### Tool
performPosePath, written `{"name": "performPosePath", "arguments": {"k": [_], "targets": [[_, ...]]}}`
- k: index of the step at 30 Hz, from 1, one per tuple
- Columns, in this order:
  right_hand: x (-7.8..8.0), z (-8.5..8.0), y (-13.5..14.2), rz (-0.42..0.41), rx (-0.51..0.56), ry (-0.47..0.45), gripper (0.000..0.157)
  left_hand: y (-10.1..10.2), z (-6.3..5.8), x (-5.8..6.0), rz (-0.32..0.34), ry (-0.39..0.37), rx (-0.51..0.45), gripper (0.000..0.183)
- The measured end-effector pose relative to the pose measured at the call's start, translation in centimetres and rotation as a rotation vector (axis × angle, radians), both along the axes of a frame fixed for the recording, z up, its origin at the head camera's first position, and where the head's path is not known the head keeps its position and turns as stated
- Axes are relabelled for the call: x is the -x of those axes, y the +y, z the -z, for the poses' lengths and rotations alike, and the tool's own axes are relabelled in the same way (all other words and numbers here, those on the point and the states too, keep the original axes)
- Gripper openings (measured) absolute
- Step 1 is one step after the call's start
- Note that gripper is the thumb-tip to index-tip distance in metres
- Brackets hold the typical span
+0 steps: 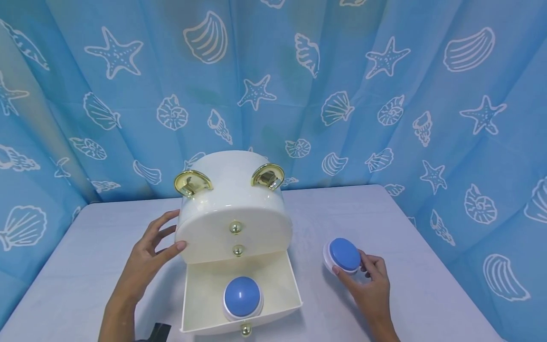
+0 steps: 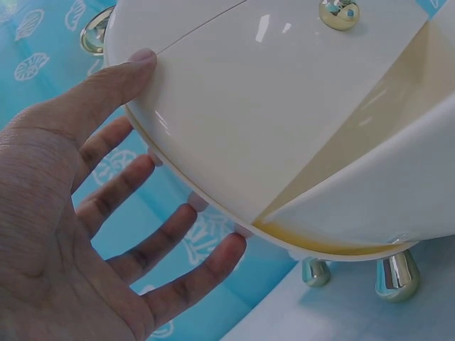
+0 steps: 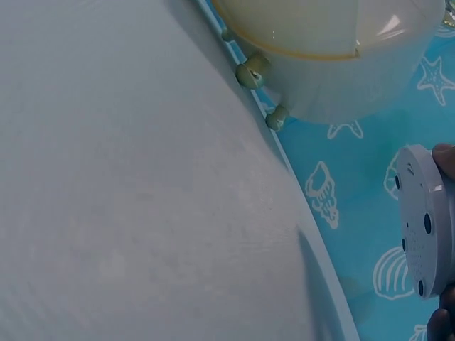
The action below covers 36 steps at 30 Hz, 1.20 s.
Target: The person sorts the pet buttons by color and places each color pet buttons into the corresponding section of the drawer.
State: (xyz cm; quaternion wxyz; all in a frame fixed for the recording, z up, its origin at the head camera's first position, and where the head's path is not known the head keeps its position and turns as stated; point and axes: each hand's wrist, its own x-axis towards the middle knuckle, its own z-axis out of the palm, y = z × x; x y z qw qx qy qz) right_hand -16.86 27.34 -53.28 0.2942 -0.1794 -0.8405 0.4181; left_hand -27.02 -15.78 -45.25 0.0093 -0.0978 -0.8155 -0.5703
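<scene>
A glossy white drawer box (image 1: pixel 232 199) with gold ear-shaped fittings stands on the table, its bottom drawer (image 1: pixel 201 294) pulled out. My left hand (image 1: pixel 145 259) holds the box's left side; in the left wrist view the thumb lies on the front edge and the spread fingers reach behind the side. Inside the drawer sits a push button (image 1: pixel 242 296) with a blue dome and white base. Right of the box, my right hand (image 1: pixel 371 285) grips a second blue-and-white push button (image 1: pixel 344 253) by its rim. Its white underside with dark round spots shows in the right wrist view.
A white cloth covers the table (image 1: pixel 333 213). Behind it hangs a blue curtain (image 1: pixel 273 61) with white shells and starfish. Gold knobs (image 1: pixel 235 227) stick out from the drawer fronts, and short gold feet (image 2: pixel 397 277) hold the box up. A dark object (image 1: pixel 160 332) shows by the left wrist.
</scene>
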Motion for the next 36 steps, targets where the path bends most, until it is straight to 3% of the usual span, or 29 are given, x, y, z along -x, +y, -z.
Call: {"name": "performPosePath", "arguments": {"k": [36], "targets": [[-2.0,-0.8,-4.5,-0.046,-0.044,0.031,0.078,0.0,0.2,-0.1,0.008,0.016,-0.009,0.075]]}}
